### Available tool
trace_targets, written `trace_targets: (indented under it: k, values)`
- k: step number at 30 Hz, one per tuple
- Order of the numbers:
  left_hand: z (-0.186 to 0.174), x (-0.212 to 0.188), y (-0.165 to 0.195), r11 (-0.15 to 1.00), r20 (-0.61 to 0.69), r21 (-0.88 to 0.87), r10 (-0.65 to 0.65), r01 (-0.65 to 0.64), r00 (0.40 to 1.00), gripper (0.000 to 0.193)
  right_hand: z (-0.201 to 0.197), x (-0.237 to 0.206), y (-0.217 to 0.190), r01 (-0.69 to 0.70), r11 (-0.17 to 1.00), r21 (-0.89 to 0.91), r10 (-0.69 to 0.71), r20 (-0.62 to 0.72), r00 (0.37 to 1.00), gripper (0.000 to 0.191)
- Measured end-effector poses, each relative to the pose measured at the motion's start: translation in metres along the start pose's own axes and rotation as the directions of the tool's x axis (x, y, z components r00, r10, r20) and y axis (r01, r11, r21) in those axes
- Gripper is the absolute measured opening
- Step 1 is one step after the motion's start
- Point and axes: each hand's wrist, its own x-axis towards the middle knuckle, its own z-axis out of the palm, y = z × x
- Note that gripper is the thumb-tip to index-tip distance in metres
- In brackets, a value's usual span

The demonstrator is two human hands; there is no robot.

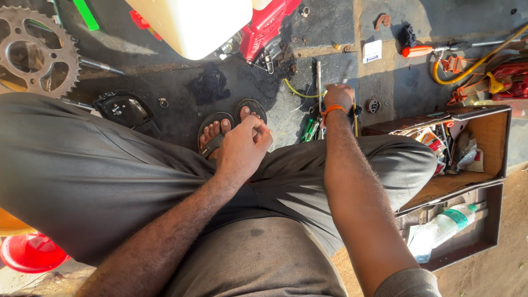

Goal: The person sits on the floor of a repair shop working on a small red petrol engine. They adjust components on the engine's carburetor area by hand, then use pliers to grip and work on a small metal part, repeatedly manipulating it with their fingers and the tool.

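Right hand (339, 97) reaches down to the ground past the knee, fingers curled shut on a thin metal tool (346, 72); the tool's tip and kind are unclear. One orange band (332, 109) on that wrist. Left hand (242, 149) rests on the lap just above the two sandalled feet (231, 124), fingers loosely curled, holding nothing visible. Left of the right hand: one yellow hose (300, 92) and green-handled screwdrivers (309, 130), count unclear. Right of it: one open toolbox (484, 146), with one plastic bottle (443, 230) in its lower half. Far left of it: one toothed sprocket (37, 50). Above-left: one red engine (264, 27).
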Motion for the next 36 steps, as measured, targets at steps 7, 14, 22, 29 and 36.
trace_targets:
  k: [7,14,22,29,36]
  values:
    - [0.005,0.013,-0.010,0.979,0.053,-0.162,-0.119,0.126,0.991,0.023,0.000,0.033,0.014,-0.298,0.919,0.256,0.274,0.127,0.953,0.027]
    - [0.002,0.013,-0.001,0.977,0.068,-0.141,-0.154,0.162,0.986,0.023,-0.001,0.035,0.004,-0.201,0.952,0.232,0.170,0.147,0.974,0.010]
    - [-0.012,0.002,0.033,0.986,-0.141,-0.024,0.158,-0.163,0.977,0.017,-0.084,-0.059,-0.055,0.011,0.886,0.464,-0.261,0.480,0.837,0.012]
    - [-0.022,-0.009,0.055,0.762,-0.222,0.239,0.646,-0.602,0.730,0.043,-0.157,-0.217,-0.077,-0.253,0.779,0.574,-0.380,0.753,0.538,0.016]
    - [-0.030,-0.020,0.041,0.863,-0.116,-0.240,0.429,-0.445,0.896,0.022,-0.187,-0.271,-0.083,-0.275,0.737,0.617,-0.415,0.735,0.536,0.026]
